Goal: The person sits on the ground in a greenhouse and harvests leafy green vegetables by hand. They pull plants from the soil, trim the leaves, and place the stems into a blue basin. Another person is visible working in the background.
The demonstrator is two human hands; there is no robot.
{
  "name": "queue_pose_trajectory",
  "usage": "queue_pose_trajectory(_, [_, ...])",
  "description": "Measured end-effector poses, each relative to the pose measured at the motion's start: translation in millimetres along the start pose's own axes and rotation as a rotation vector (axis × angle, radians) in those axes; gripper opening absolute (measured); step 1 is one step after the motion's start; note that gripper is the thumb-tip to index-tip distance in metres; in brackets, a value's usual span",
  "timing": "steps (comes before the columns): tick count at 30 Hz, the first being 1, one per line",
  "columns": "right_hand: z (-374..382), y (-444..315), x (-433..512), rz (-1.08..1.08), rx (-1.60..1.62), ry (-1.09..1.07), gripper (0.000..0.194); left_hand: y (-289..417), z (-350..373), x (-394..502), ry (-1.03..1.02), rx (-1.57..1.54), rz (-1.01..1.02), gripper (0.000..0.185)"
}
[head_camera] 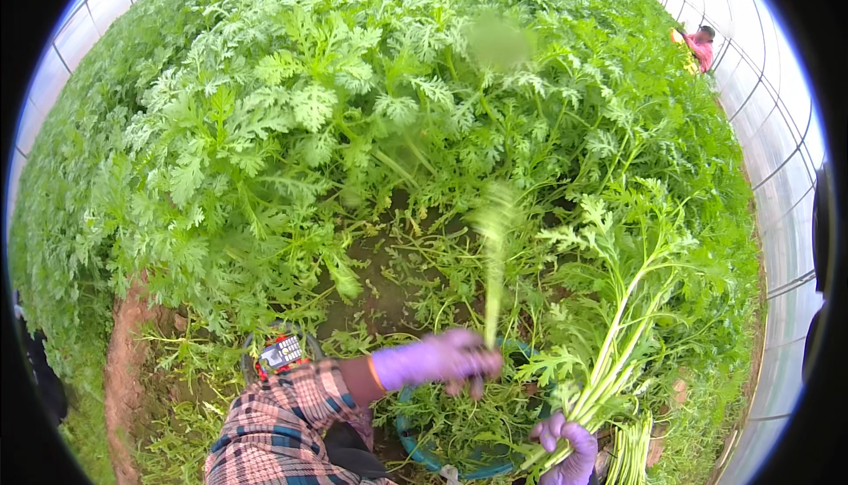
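My left hand (447, 359), in a purple glove with a plaid sleeve, is blurred by motion. It grips a single leafy green stalk (493, 286) that stands up from the fingers. In my right hand (571, 442), also purple-gloved, is a bunch of pale-stemmed leafy greens (619, 339), held low on the stems with the leaves fanning up and right. Between and below the hands is a round blue-rimmed tub (412, 446) with loose leaves and trimmings in it. Cut stem ends of another bundle (629, 448) show just right of my right hand.
Dense feathery-leaved plants (318, 87) fill the ground ahead. Bare soil (384, 273) with scattered trimmings lies before me. A keypad phone (281, 352) rests on something red at left. Another person (701, 51) is far right by the plastic greenhouse wall (775, 173). An earth ridge (129, 366) runs at left.
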State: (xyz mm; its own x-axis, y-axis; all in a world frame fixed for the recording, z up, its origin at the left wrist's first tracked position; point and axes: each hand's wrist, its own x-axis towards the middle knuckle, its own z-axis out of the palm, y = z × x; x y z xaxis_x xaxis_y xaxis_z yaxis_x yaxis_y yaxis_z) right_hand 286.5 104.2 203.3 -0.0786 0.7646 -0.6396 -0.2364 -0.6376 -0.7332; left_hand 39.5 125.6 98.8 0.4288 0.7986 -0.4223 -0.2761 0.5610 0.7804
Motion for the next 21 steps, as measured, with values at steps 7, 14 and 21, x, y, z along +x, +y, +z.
queue_pose_trajectory(7, [-14, 6, 11, 0.027, -0.003, -0.034, 0.025, 5, 88, 15, -0.500, 0.475, -0.179, 0.052])
queue_pose_trajectory(14, [-14, -7, -1, -0.139, 0.138, -0.142, 0.019, -12, -28, 32, 0.276, 0.269, 0.039, 0.041])
queue_pose_trajectory(21, [0, -13, 9, 0.124, 0.025, -0.044, 0.022, 36, -210, 106, 1.232, 0.069, 0.105, 0.029])
